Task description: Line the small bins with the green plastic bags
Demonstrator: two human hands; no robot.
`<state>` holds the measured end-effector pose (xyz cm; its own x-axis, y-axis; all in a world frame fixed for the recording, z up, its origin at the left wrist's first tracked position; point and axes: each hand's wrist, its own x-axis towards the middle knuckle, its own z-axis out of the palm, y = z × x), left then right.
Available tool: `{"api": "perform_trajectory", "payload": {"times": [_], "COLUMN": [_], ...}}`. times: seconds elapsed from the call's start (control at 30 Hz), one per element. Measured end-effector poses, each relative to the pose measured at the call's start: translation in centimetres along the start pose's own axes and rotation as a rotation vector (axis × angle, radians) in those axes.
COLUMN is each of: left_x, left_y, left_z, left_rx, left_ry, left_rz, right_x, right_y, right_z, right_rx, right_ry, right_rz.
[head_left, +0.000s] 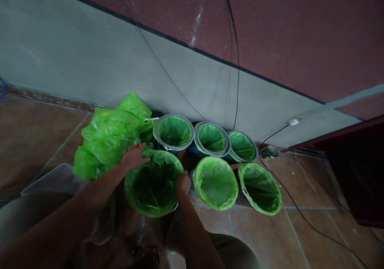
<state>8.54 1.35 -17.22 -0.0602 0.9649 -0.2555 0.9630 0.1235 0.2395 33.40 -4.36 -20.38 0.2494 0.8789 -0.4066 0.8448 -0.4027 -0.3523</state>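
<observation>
Low in the frame, the left hand (134, 157) rests on the far-left rim of a green-lined bin (153, 183), and the right hand (183, 184) grips its right rim. Five more lined bins (215, 183) stand to the right, by the wall. A heap of green bags (109, 137) lies at centre left.

1. Six lined bins stood on the floor (300, 237) against the wall (90, 61), three behind, three in front.
2. The front-left bin (153, 189) sat between the left hand (135, 157) and right hand (182, 184), both at its rim.
3. A heap of bags (111, 139) lay left of the bins.
4. A cable (303, 217) ran along the floor at right.
</observation>
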Motion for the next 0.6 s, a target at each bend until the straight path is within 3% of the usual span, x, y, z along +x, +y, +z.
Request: {"api": "perform_trajectory", "payload": {"times": [0.13, 0.3, 0.43, 0.6], "left_x": [-1.2, -0.5, 1.4, 1.9], "left_y": [-0.5, 1.2, 2.4, 1.9], "left_z": [0.4, 0.8, 1.1, 2.4], "left_rx": [-0.159, -0.178, -0.145, -0.160], "left_ry": [0.051, 0.068, -0.020, -0.037], "left_rz": [-0.112, -0.074, -0.059, 0.019], "right_x": [-1.9, 0.7, 4.9, 7.1], "right_y": [1.0, -1.4, -4.5, -5.6], "right_z": [-0.2, -2.4, -3.5, -1.8], "right_rx": [0.106, 0.078, 0.023, -0.044], "right_ry": [0.082, 0.309, 0.222, 0.057], "right_rz": [0.063, -0.175, -0.349, -0.429]}}
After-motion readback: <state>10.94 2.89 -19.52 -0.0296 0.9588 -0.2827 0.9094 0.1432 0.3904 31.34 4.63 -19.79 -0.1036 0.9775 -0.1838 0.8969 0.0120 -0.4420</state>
